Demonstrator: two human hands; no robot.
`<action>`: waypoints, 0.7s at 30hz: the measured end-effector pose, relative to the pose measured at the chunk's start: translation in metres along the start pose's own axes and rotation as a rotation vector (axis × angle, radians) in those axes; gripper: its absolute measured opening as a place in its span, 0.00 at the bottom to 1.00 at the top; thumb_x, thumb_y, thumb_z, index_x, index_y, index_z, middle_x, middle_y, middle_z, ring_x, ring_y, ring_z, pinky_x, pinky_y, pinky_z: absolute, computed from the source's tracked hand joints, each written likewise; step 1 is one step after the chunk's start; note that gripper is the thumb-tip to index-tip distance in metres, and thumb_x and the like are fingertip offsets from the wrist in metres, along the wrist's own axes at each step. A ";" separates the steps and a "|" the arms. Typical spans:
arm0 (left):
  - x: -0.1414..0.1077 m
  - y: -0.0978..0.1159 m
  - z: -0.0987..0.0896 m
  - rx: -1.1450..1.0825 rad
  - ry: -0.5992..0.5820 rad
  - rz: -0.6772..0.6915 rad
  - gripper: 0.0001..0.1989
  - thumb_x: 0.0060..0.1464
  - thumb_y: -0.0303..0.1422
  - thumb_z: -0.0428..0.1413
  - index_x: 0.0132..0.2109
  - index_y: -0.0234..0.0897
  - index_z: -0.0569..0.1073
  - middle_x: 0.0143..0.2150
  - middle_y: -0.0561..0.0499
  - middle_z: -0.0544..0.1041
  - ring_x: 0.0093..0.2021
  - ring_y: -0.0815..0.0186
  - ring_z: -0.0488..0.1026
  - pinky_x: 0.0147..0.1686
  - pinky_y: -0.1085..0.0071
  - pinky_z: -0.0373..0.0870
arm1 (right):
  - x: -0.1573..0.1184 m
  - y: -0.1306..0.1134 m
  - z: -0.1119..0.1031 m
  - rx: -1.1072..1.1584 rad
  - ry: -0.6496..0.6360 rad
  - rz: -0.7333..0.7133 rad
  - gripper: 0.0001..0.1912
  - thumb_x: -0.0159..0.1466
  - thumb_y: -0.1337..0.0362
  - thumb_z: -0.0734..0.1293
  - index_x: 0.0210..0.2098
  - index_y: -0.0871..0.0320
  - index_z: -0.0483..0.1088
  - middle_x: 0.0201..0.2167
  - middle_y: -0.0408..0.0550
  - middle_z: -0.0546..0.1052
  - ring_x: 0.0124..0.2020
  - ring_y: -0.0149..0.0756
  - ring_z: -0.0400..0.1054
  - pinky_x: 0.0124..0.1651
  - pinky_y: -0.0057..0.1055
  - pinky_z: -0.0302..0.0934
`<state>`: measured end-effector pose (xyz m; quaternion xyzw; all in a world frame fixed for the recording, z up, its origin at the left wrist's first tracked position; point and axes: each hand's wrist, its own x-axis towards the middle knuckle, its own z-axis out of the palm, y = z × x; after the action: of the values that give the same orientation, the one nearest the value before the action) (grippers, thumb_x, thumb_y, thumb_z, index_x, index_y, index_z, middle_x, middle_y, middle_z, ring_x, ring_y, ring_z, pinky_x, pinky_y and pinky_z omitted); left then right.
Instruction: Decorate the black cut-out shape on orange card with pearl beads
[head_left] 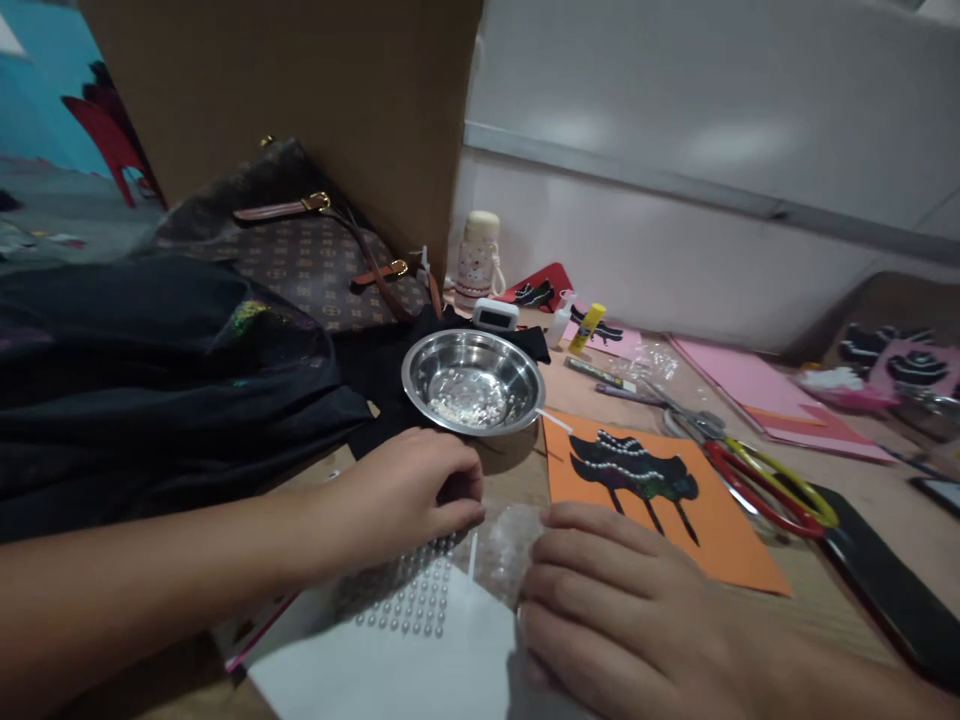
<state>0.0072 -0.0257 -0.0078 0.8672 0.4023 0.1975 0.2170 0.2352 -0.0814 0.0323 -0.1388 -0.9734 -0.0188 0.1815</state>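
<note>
My left hand [420, 482] is over a sheet of self-adhesive pearls [409, 605], its thumb and index finger drawn together in a pinch. Whatever the fingertips hold, if anything, is too small to make out. Just below them shows a thin white strip [472, 555]. Under the pearls is white paper [360, 675]. My right hand [622, 610] lies palm down with fingers stretched out, at the paper's right edge and the near edge of an orange card [739, 550]. That card bears a black glittery shape [637, 472] with rows of pearls along it.
Beyond my left hand stands a steel bowl [472, 375] with small pale pieces in it. Scissors [772, 485] and a black phone-like slab [885, 580] lie at right. Behind are a glue stick [587, 328], a bottle [478, 260], a brown bag [300, 240] and pink cards [765, 385].
</note>
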 end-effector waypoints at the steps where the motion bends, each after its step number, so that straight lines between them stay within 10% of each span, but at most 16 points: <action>1: -0.001 0.001 0.000 0.029 0.032 0.037 0.05 0.56 0.34 0.62 0.33 0.38 0.75 0.31 0.55 0.77 0.33 0.65 0.72 0.33 0.71 0.62 | -0.003 0.004 -0.004 -0.029 0.022 0.020 0.20 0.75 0.68 0.52 0.43 0.63 0.75 0.32 0.50 0.80 0.37 0.40 0.72 0.56 0.39 0.61; 6: -0.003 -0.001 -0.003 0.228 0.243 0.365 0.12 0.67 0.34 0.51 0.35 0.36 0.73 0.38 0.48 0.76 0.40 0.62 0.72 0.40 0.66 0.67 | -0.016 0.033 -0.017 -0.122 0.159 0.224 0.12 0.71 0.72 0.58 0.43 0.60 0.73 0.26 0.46 0.74 0.31 0.37 0.65 0.39 0.36 0.62; 11: 0.007 -0.023 -0.002 0.300 0.273 0.327 0.20 0.66 0.36 0.53 0.62 0.36 0.64 0.59 0.41 0.73 0.56 0.55 0.71 0.54 0.58 0.67 | -0.018 0.057 -0.030 -0.046 0.235 0.475 0.15 0.72 0.62 0.62 0.29 0.57 0.70 0.24 0.43 0.73 0.27 0.33 0.64 0.32 0.32 0.57; 18: 0.010 -0.024 -0.008 0.295 0.251 0.275 0.21 0.52 0.18 0.48 0.51 0.38 0.74 0.44 0.47 0.77 0.46 0.58 0.72 0.51 0.56 0.67 | -0.019 0.035 -0.047 0.341 -0.468 0.461 0.07 0.63 0.64 0.74 0.39 0.48 0.73 0.37 0.35 0.77 0.40 0.31 0.71 0.38 0.26 0.63; 21: 0.006 -0.019 -0.008 0.276 0.238 0.297 0.18 0.51 0.20 0.51 0.47 0.38 0.75 0.46 0.47 0.76 0.48 0.57 0.71 0.52 0.54 0.66 | -0.024 0.021 -0.035 0.327 -0.522 0.443 0.12 0.59 0.68 0.75 0.39 0.48 0.72 0.37 0.33 0.77 0.40 0.31 0.72 0.38 0.26 0.64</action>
<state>-0.0050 -0.0076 -0.0105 0.9090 0.3162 0.2711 0.0159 0.2746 -0.0711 0.0563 -0.3150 -0.9235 0.2125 -0.0534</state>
